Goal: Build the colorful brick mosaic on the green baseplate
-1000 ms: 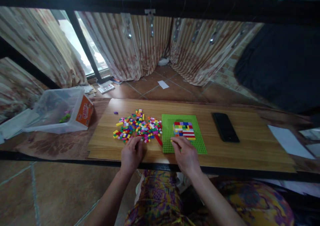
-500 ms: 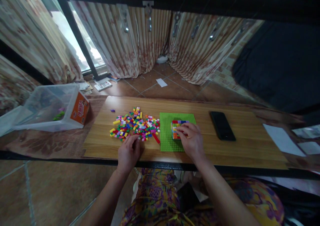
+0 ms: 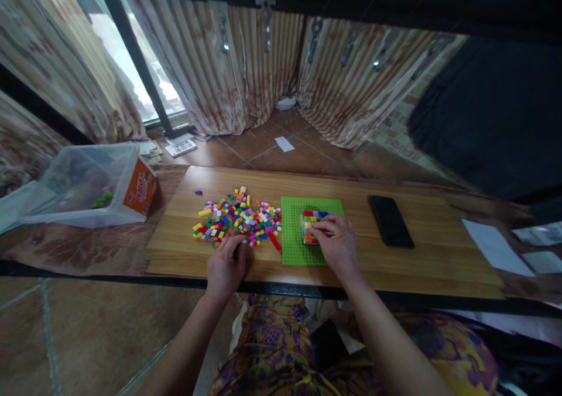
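A small block of multicoloured toy bricks [image 3: 309,236] stands on a green studded baseplate [image 3: 290,250]. Over its right side lies my right hand [image 3: 340,247], with thumb and fingertips pinched together against the top. Some red shows under those fingers, but whether it is a loose brick or part of the block I cannot tell. My left hand [image 3: 225,267] rests on the table at the near edge of a loose pile of small bricks [image 3: 254,223]. Its fingers are curled down, and their tips are partly hidden. A long red brick [image 3: 274,242] lies between the pile and the baseplate.
A black phone [image 3: 390,221] lies on the wooden board [image 3: 439,255] to the right. At the far left stands a clear plastic bin [image 3: 88,176] with an orange label and a few pieces inside. One small purple piece [image 3: 198,192] sits apart, behind the pile.
My right fingers have shifted slightly on top of the block, and a little more red shows beneath them. My left hand stays in place. The camera view has moved a little.
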Tool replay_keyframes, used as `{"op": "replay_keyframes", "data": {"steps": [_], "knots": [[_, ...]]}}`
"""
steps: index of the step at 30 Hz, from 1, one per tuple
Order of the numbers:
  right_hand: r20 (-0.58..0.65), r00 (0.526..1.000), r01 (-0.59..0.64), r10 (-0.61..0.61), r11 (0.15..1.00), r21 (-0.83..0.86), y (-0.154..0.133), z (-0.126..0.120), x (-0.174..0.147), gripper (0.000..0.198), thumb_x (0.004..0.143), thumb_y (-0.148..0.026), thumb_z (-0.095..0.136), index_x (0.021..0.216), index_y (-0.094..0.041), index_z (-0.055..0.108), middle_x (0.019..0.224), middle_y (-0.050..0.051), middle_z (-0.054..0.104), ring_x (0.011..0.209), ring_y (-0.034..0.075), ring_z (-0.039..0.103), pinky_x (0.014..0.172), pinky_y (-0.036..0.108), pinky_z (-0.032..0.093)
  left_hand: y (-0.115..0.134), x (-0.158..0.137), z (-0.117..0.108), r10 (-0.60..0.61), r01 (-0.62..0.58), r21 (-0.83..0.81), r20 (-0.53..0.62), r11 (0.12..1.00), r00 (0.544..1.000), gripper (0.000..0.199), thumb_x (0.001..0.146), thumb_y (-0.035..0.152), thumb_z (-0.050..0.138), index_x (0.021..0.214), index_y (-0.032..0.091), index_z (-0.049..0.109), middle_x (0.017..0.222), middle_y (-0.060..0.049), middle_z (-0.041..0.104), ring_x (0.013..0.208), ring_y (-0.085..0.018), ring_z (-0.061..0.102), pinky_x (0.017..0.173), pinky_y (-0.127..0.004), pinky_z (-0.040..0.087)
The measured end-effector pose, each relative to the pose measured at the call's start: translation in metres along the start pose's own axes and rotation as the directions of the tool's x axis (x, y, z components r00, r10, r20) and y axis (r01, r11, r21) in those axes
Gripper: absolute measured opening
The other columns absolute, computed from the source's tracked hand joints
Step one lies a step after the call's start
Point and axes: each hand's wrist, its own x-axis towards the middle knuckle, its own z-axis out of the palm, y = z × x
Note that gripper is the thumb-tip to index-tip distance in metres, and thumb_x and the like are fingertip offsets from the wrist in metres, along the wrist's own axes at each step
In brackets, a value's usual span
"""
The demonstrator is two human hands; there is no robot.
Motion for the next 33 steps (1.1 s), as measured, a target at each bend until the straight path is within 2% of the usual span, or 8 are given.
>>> {"op": "replay_keyframes", "data": {"steps": [13,23,27,33], "knots": [[0.064,0.998,0.026,-0.024,0.999,-0.021,0.003,-0.001,0.003,0.016,0.081,-0.034,0.066,0.072,-0.025,0.076,0.088,0.004,0.063,0.086,0.021,0.057,0.077,0.035,0.043,0.001,0.0,-0.001,-0.021,0.02,0.02,0.018,1.0,1.0,0.018,0.092,0.029,0.047,0.096,0.021,0.062,0.092,-0.005,0.07,0.087,-0.02,0.065,0.076,-0.031,0.051],[0.139,0.975,0.203,-0.173,0.948,-0.245,-0.006,-0.005,-0.006,0.018,0.088,-0.026,0.057,0.084,-0.026,0.075,0.089,0.004,0.065,0.088,0.021,0.051,0.079,0.035,0.033,-0.001,-0.001,0.001,-0.034,0.034,0.019,0.011,0.999,0.999,0.019,0.092,0.028,0.048,0.098,0.021,0.064,0.094,-0.006,0.071,0.089,-0.021,0.067,0.077,-0.031,0.052],[0.11,0.98,0.184,-0.167,0.969,-0.167,-0.005,-0.003,-0.008,0.019,0.089,-0.028,0.057,0.084,-0.025,0.075,0.09,0.004,0.065,0.089,0.021,0.054,0.081,0.036,0.036,0.001,0.0,0.0,-0.032,0.032,0.033,0.015,0.999,0.999,0.019,0.092,0.028,0.047,0.097,0.02,0.064,0.094,-0.007,0.071,0.09,-0.022,0.066,0.078,-0.032,0.052],[0.011,0.996,0.091,-0.091,0.994,0.055,0.0,-0.003,-0.008,0.02,0.088,-0.03,0.056,0.089,-0.022,0.074,0.09,0.006,0.068,0.087,0.02,0.06,0.082,0.038,0.046,0.001,-0.001,0.0,-0.02,0.02,0.025,0.014,0.999,1.0,0.018,0.092,0.026,0.047,0.097,0.021,0.064,0.093,-0.006,0.07,0.092,-0.021,0.066,0.08,-0.032,0.052]]}}
